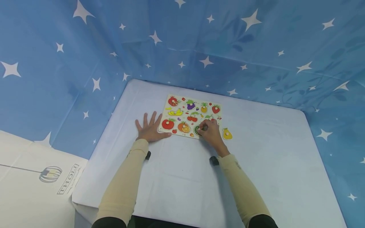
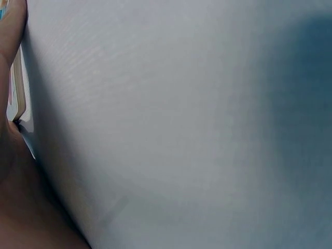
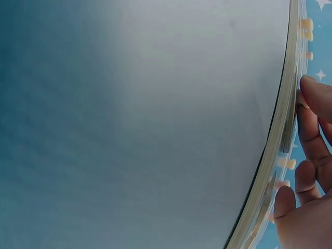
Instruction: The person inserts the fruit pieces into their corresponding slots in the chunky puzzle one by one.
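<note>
A wooden fruit puzzle board (image 1: 182,107) with knobbed pieces lies flat on the white-covered table. My left hand (image 1: 151,129) rests with fingers spread at the board's left edge, its thumb along the front corner. Over the board's front right part, my right hand (image 1: 211,131) pinches the small knob of a round green piece, seemingly a watermelon (image 1: 196,130), between thumb and finger. The right wrist view shows this piece's edge (image 3: 289,137) close against the board; whether it is fully seated I cannot tell. A yellow pear piece (image 1: 227,134) lies just right of the board.
Pomegranate (image 1: 172,101), grape (image 1: 190,105), banana (image 1: 176,112), apple (image 1: 168,124) and orange (image 1: 184,128) pieces are on the board. A blue star-patterned curtain (image 1: 182,41) stands behind the table (image 1: 273,152). Pale printed cloth (image 1: 25,190) lies at the left.
</note>
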{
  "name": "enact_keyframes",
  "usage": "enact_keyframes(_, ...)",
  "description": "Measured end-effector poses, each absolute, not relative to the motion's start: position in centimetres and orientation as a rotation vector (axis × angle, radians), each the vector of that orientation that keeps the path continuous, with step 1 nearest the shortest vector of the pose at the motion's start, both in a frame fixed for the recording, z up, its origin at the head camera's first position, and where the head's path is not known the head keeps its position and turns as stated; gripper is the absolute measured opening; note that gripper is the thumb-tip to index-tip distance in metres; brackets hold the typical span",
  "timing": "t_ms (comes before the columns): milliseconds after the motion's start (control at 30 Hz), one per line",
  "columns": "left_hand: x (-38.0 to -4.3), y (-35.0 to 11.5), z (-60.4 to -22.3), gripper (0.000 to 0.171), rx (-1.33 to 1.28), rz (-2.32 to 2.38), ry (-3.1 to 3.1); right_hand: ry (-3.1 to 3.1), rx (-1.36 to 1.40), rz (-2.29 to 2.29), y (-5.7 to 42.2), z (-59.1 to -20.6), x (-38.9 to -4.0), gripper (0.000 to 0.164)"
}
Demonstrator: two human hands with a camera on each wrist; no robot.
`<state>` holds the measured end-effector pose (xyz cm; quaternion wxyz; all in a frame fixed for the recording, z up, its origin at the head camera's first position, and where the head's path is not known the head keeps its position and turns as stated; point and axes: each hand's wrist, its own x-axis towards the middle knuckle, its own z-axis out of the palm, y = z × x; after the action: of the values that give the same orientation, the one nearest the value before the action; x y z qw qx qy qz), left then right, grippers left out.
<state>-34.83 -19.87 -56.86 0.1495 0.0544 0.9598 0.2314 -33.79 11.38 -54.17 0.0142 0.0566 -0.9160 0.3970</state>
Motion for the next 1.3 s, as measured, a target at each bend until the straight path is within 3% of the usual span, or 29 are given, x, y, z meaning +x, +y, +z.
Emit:
enact_keyframes(633,-34.7,-19.9,-56.1,0.121,0.151,0.643,2.743,-2.912,0.164,1.102,10.9,-53.8,-33.8,0.019)
enact_keyframes(867,-34.7,-19.8,-56.0,0.122,0.139,0.637,2.730,-2.869,0.097,1.282,11.8,-53.6,-33.4,0.018)
enact_keyframes(1300,-34.7,-19.7,-55.6,0.121,0.144,0.619,2.723,-2.871,0.122,1.351,13.4,-52.5,-33.0,0.060)
